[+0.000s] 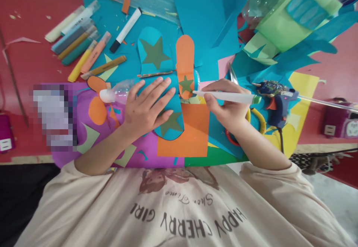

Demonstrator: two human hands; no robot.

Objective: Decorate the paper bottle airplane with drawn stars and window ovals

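Observation:
My left hand (pixel 148 107) lies with fingers spread on a plastic bottle (pixel 122 91) wrapped in blue paper, its white cap pointing left. Blue paper wings with green stars (pixel 155 52) extend above and below the bottle. Across its right end lies an orange paper strip (pixel 185 53) with a small green star (pixel 186 85). A white marker with a green end (pixel 232 97) is gripped in my right hand (pixel 228 105), and its tip meets the right edge of the small star.
Several markers (pixel 81 34) lie at the upper left. At the right are a glue gun (pixel 276 105), yellow-handled scissors (pixel 258 120) and green and blue paper pieces (pixel 293 23). Orange paper (pixel 195 127) lies below the bottle. A blurred-out object (pixel 54 116) sits at the left.

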